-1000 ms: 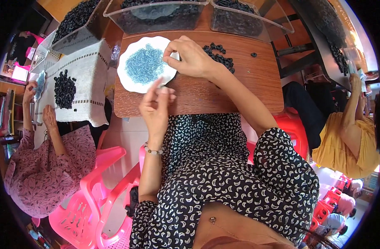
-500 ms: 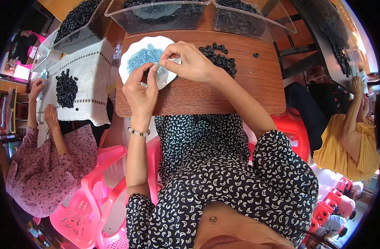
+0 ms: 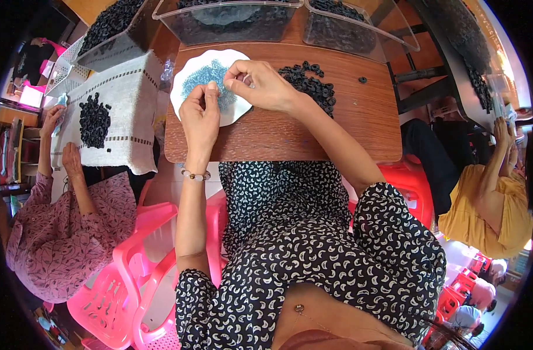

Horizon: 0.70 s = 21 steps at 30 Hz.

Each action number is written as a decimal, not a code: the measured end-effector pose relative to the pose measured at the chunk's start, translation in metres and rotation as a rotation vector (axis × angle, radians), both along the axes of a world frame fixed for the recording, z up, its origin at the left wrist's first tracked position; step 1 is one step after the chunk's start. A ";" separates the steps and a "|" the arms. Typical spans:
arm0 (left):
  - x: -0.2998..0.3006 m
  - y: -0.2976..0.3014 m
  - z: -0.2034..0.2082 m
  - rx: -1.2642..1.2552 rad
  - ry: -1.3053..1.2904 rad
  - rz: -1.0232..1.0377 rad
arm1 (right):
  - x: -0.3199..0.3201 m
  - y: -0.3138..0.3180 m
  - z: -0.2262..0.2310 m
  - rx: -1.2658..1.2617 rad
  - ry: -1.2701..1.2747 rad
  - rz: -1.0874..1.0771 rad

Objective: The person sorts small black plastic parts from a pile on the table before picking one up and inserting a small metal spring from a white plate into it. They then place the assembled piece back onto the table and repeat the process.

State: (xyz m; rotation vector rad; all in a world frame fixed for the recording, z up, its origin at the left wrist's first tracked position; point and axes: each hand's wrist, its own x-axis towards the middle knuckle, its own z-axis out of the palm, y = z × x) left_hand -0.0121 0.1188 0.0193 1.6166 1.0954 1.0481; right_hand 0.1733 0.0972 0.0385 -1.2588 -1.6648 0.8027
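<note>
Resting on the wooden surface, the white plate carries blue beads; black rings lie just right of it. Over the plate, left hand and right hand pinch narrowly; what they hold is too small to tell.

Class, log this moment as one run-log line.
left hand: over white plate | right hand: pinching above blue beads | black rings: beside plate
</note>
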 end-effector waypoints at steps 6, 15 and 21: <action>0.004 -0.001 0.007 0.184 0.102 0.076 | -0.003 0.007 0.000 -0.231 0.074 -0.041; 0.003 0.007 -0.001 0.102 0.017 0.024 | -0.004 0.009 0.002 -0.198 0.079 0.039; 0.001 0.015 0.002 -0.462 -0.455 -0.133 | -0.008 0.008 0.005 -0.070 0.038 0.014</action>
